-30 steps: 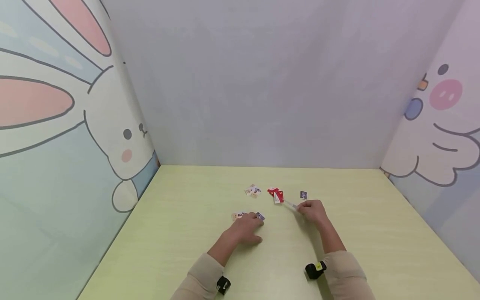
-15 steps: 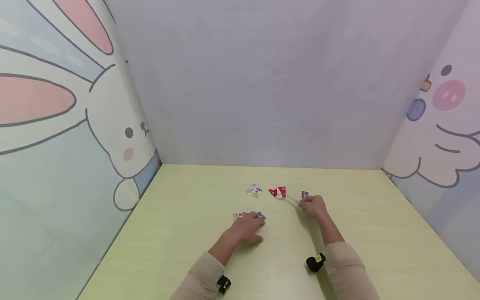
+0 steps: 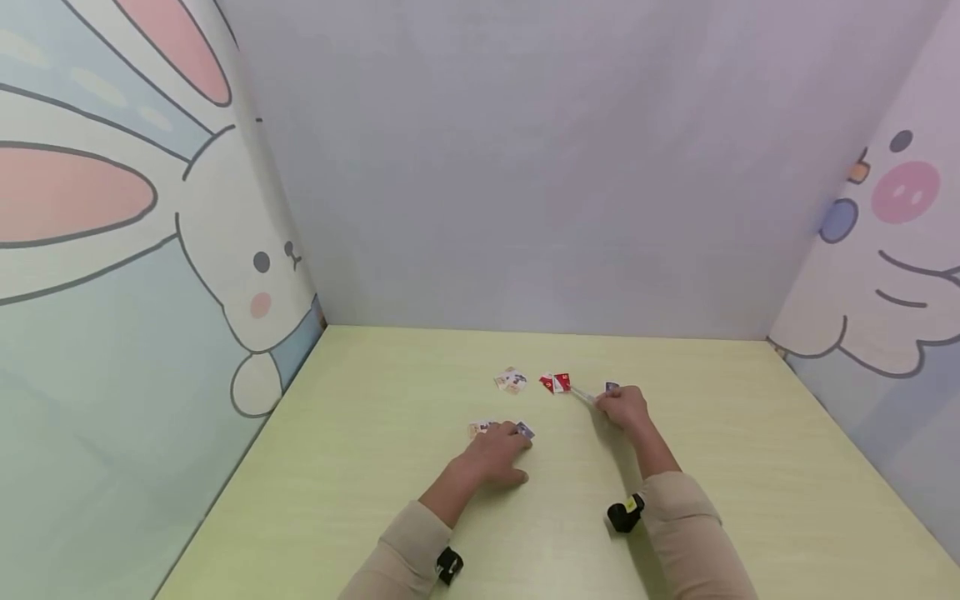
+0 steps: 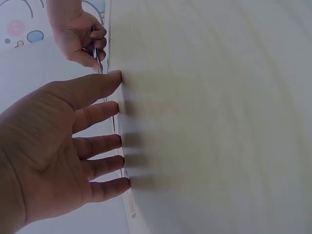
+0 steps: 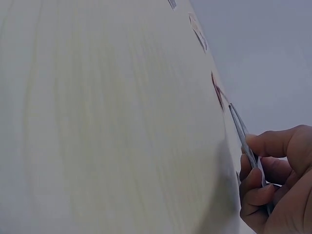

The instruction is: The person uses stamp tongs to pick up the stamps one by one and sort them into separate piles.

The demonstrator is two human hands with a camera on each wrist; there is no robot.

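My right hand (image 3: pixel 624 407) pinches slim metal tweezers (image 5: pixel 249 155) between thumb and fingers. Their tips reach the right edge of a small red-and-white card (image 3: pixel 562 383), which overlaps another red piece (image 3: pixel 547 382) on the table. A dark bluish card (image 3: pixel 612 386) lies just beyond the right hand, partly covered by it. Fingers spread, my left hand (image 3: pixel 495 456) rests its fingertips at the tabletop in the left wrist view. Beside those fingers lie a pale printed card (image 3: pixel 476 429) and a bluish card (image 3: pixel 526 430), both partly hidden.
A small cluster of pale printed cards (image 3: pixel 512 380) lies farther back, left of the red ones. The light yellow-green table (image 3: pixel 360 467) meets a grey back wall (image 3: pixel 525 183) and cartoon-printed side panels. Each wrist wears a small black camera.
The right hand and tweezers have moved slightly away from the body. The red-and-white card has shifted back with them, closer over the other red piece. The left hand has stayed put.
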